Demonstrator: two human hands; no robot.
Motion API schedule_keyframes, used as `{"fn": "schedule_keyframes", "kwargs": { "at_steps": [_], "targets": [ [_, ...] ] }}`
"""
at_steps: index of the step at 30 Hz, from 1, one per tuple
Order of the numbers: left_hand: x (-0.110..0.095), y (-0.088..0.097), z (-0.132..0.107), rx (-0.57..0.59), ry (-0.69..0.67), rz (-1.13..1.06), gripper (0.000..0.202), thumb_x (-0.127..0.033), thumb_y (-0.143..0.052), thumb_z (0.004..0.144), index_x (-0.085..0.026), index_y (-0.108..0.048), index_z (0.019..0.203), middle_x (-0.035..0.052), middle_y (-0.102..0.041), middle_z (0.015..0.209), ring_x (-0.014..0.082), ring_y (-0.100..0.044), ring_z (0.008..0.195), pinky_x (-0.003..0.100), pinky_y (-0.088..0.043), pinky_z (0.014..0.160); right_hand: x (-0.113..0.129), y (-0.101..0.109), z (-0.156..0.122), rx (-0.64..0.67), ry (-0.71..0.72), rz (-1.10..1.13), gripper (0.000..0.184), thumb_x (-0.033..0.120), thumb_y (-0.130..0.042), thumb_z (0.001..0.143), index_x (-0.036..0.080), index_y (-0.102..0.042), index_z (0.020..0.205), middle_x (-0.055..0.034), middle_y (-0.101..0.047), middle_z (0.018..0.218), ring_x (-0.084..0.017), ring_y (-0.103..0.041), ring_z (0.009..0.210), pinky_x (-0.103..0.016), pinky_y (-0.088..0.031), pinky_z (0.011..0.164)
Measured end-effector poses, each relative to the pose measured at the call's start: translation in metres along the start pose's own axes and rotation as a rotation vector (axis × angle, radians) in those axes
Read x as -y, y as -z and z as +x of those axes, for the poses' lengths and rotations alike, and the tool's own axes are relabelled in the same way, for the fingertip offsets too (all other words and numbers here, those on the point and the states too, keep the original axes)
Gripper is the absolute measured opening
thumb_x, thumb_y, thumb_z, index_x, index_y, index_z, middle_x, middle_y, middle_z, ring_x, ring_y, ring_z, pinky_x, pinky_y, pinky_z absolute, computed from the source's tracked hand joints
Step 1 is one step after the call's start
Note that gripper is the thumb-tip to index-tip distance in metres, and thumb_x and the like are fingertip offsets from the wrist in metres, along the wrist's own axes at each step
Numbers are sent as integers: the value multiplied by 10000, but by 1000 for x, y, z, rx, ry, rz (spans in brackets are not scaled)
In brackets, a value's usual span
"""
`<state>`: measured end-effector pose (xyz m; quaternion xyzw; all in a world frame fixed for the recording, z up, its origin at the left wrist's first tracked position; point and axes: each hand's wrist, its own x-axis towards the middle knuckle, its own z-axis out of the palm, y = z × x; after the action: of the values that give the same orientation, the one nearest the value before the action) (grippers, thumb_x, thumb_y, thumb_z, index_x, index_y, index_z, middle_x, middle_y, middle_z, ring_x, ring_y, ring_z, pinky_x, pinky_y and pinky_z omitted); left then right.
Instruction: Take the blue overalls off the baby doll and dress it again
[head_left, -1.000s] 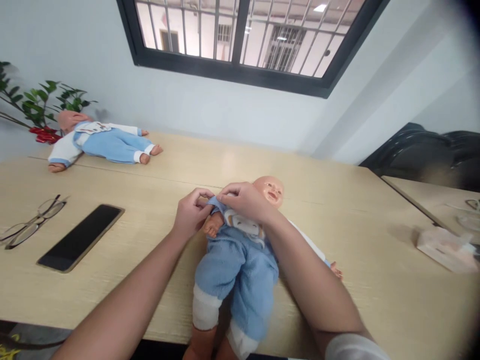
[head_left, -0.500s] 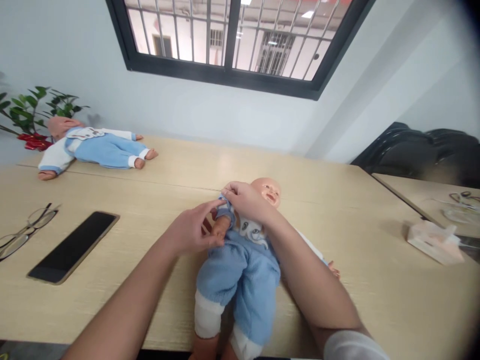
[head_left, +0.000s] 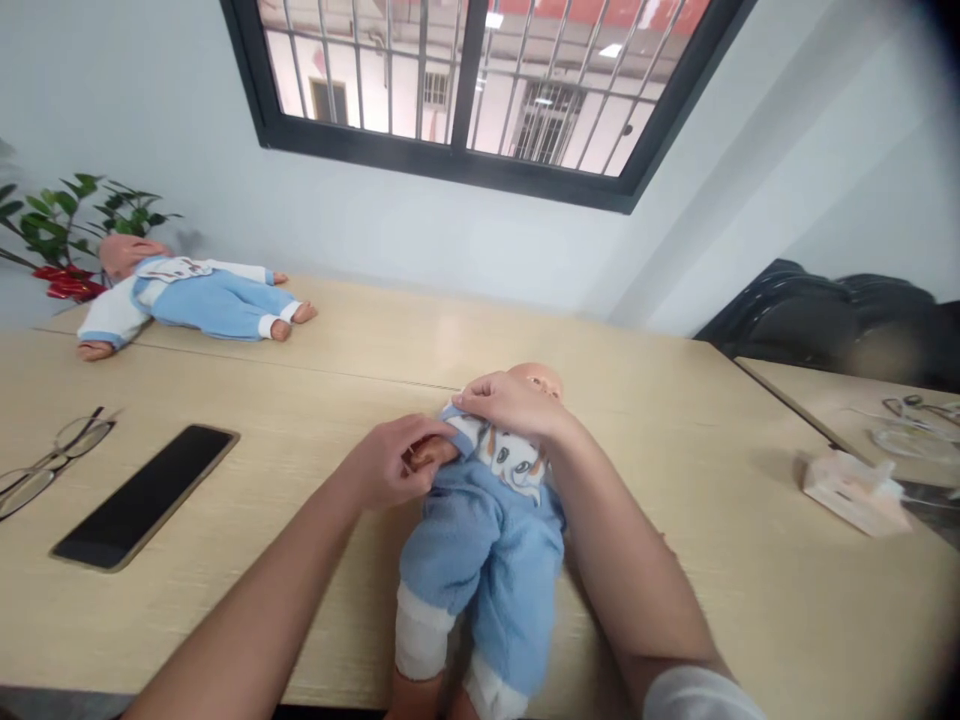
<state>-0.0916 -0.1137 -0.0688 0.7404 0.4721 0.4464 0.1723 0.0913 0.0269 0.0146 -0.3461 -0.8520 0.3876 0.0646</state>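
Note:
A baby doll [head_left: 517, 540] in blue trousers and a white top with an animal print lies on its back in front of me. My left hand [head_left: 386, 462] is closed around the doll's hand and wrist, hiding part of it. My right hand [head_left: 511, 402] reaches across the doll's chest. Its fingers pinch the blue-trimmed sleeve [head_left: 463, 430] of that same arm, near the upper edge. The right wrist covers the lower part of the doll's head [head_left: 536, 376].
A second doll [head_left: 210, 300] in like clothes lies at the back left, beside a potted plant [head_left: 67, 215]. Eyeglasses [head_left: 56, 460] and a phone [head_left: 146, 495] lie to the left. A tissue box [head_left: 851, 490] sits on the right, with black chairs [head_left: 832, 310] behind.
My left hand has closed further around the doll's hand, and the doll's forearm now points more outward to the left. The right hand stays at the sleeve. The view has shifted slightly.

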Motion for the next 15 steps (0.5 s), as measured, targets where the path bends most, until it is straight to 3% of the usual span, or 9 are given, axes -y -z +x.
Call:
{"fn": "schedule_keyframes", "kwargs": {
  "at_steps": [4, 7, 11, 15],
  "targets": [
    [3, 0, -2, 9, -112, -34, 427, -158, -562, 798, -228, -659, 1208, 38, -708, 991, 187, -658, 867, 312, -531, 805, -17, -3, 13, -84, -27, 56, 427, 551, -569, 884, 194, -535, 651, 40, -433, 573, -107, -365, 523, -260, -254, 515],
    [8, 2, -5, -4, -122, -125, 383, -207, -583, 819, -226, -688, 1186, 44, -708, 950, 194, -666, 833, 317, -539, 773, -25, -2, 21, -219, -147, -115, 409, 488, -540, 910, 185, -586, 639, 14, -474, 546, -124, -415, 509, -277, -268, 520],
    [19, 2, -10, -95, 55, -468, 338, -287, -607, 846, -188, -703, 1154, 27, -703, 763, 173, -664, 611, 281, -545, 574, -29, 4, 25, -409, -284, -441, 371, 396, -512, 926, 169, -707, 707, -101, -697, 708, -201, -623, 684, -293, -365, 609],
    [34, 1, -7, -250, 259, -792, 406, -381, -619, 790, -135, -683, 1106, 14, -669, 581, 186, -611, 441, 255, -472, 381, -34, 22, 18, -410, -387, -571, 377, 393, -515, 939, 137, -787, 892, -190, -766, 914, -260, -705, 878, -306, -450, 726]
  ]
}}
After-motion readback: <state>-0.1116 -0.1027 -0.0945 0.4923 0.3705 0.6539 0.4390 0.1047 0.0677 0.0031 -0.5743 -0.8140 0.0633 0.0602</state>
